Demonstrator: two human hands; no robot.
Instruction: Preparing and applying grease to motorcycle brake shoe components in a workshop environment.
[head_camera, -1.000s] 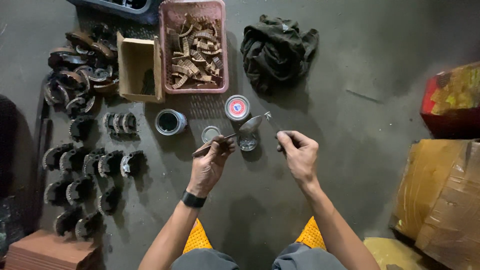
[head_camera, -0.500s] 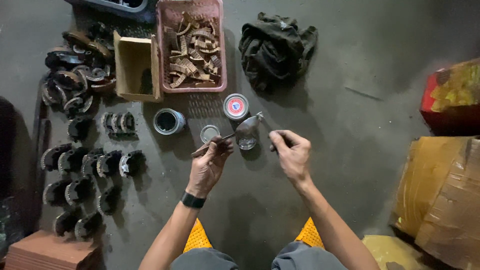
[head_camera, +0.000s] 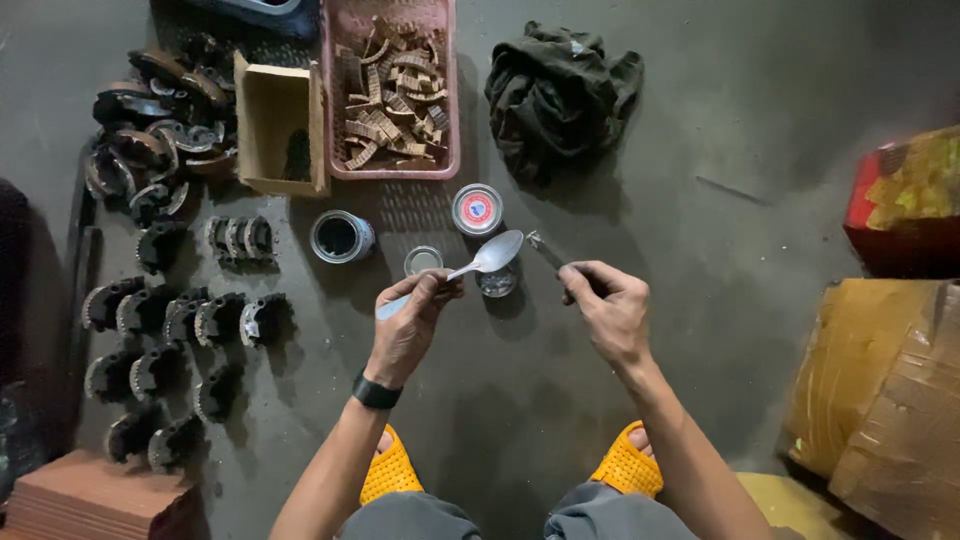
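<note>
left hand (head_camera: 410, 325) pinched closed on a metal spoon (head_camera: 478, 265), bowl up, just above the small glass jar (head_camera: 496, 282) | right hand (head_camera: 610, 310) closed round a thin metal tool (head_camera: 545, 250), right of jar | risk: a tilted spoon could spill beside the jar | spoon: silvery, shiny, bowl looks empty

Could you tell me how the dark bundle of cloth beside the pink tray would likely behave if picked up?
The dark cloth lies crumpled in soft folds, so it is probably floppy and would sag and unfold when lifted. It looks light for its bulk and unlikely to roll, slip or break.
</note>
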